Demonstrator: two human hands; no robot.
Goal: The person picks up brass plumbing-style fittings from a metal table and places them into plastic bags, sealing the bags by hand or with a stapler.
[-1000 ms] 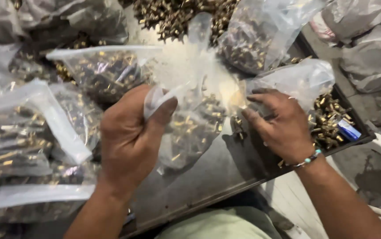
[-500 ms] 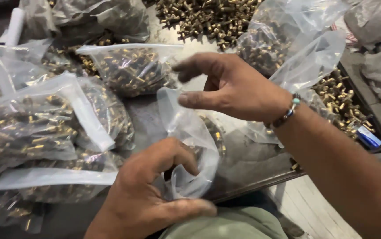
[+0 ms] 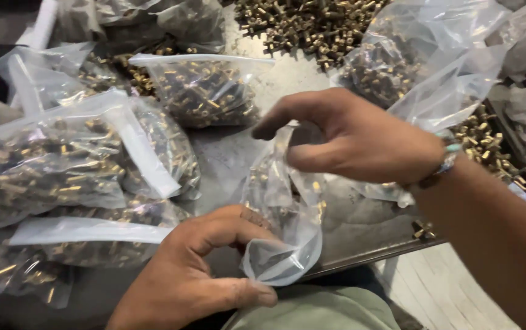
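**Bag turned over and pinched at both ends**

The clear plastic bag (image 3: 284, 214) lay near the front edge of the grey metal table (image 3: 360, 235), with only a few brass fittings showing through its film. A second earlier both hands had gripped it from either side while it stood bunched and upright; half a second earlier the right hand had lifted clear above it. Now the right hand (image 3: 360, 140) had come back down over the bag's upper end, thumb and forefinger closing on the crumpled film there, though whether they fully gripped it could not be told. The left hand (image 3: 205, 272) sat at the bag's lower end, thumb and fingers pinched on the rounded, folded corner nearest the body.

So the bag had gone from a two-sided squeeze to being stretched lengthwise between the hands, which looked like handling of its mouth or fold.

Left of the bag lay the filled, sealed bags (image 3: 61, 165). Beyond the bag, a loose heap of brass fittings (image 3: 312, 24) covered the far tabletop.
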